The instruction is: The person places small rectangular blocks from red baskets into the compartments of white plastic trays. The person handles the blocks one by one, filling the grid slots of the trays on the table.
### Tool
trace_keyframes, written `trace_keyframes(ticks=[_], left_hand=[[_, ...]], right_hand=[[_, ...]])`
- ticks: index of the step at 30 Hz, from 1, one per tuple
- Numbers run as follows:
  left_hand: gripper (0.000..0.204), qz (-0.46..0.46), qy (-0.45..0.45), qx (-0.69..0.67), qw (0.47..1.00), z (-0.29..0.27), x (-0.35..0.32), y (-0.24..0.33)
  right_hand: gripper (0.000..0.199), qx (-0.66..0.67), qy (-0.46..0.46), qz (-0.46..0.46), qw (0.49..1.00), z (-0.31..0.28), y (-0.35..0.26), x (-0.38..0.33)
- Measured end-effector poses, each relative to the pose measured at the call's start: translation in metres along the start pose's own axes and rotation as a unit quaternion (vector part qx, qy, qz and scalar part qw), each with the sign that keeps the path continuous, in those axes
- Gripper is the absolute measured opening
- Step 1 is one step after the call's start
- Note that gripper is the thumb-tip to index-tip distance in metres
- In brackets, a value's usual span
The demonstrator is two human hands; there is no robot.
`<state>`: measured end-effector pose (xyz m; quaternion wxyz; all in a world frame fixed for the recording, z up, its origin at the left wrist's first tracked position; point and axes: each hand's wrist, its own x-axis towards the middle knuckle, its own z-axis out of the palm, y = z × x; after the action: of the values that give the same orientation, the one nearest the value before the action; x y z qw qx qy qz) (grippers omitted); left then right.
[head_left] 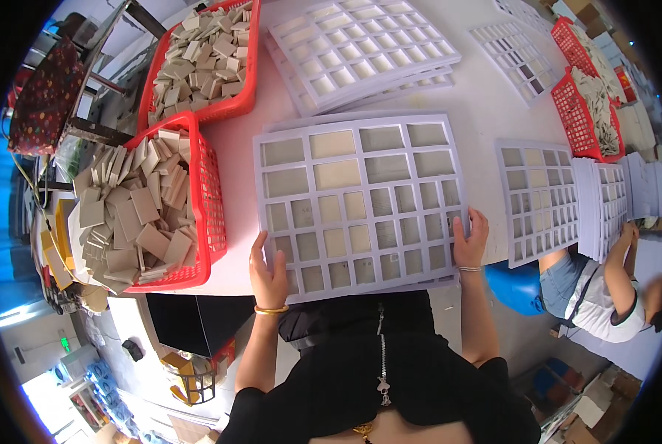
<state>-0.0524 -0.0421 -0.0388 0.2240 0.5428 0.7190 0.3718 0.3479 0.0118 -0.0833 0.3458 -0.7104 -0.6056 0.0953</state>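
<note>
A white compartment tray (365, 170) lies in front of me at the table edge, on top of at least one other tray. Its cells are rectangles of two sizes. Most cells look grey, while several in the second column have cream tiles (337, 174) in them. My left hand (270, 272) grips the lower left edge, thumb over the rim and fingers along the side. At the right edge my right hand (471, 240) holds the tray the same way, its thumb on the frame. The undersides of my fingers are partly hidden.
Two red baskets (211, 200) heaped with beige tiles (131, 214) stand at the left. Behind my tray is a stack of similar white trays (368, 48). More trays (542, 192) and red baskets (568, 103) are at the right, where another person (605, 292) works.
</note>
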Motion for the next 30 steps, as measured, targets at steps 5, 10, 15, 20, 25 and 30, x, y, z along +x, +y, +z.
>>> trace_keyframes(ticks=[5, 10, 15, 20, 25, 30], left_hand=[[0.037, 0.007, 0.085, -0.096, 0.992, 0.007, -0.012, 0.015], [0.031, 0.015, 0.145, -0.190, 0.971, 0.016, -0.011, 0.018], [0.033, 0.051, 0.154, -0.258, 0.952, 0.034, -0.015, 0.012], [0.042, 0.113, 0.094, -0.243, 0.959, 0.043, 0.000, 0.041], [0.066, 0.201, -0.139, -0.213, 0.946, 0.093, 0.020, 0.109], [0.075, 0.305, -0.264, -0.233, 0.885, 0.172, 0.030, 0.174]], right_hand=[[0.036, 0.148, -0.067, 0.012, 0.987, 0.001, 0.011, -0.006], [0.037, 0.154, 0.073, 0.075, 0.983, -0.005, -0.047, 0.002], [0.043, -0.053, 0.108, 0.029, 0.992, -0.021, 0.029, 0.021], [0.046, 0.172, 0.006, 0.211, 0.962, -0.022, 0.109, 0.017], [0.044, -0.190, 0.075, 0.065, 0.977, -0.136, 0.275, 0.079], [0.057, -0.027, 0.176, 0.131, 0.975, -0.314, 0.354, 0.166]])
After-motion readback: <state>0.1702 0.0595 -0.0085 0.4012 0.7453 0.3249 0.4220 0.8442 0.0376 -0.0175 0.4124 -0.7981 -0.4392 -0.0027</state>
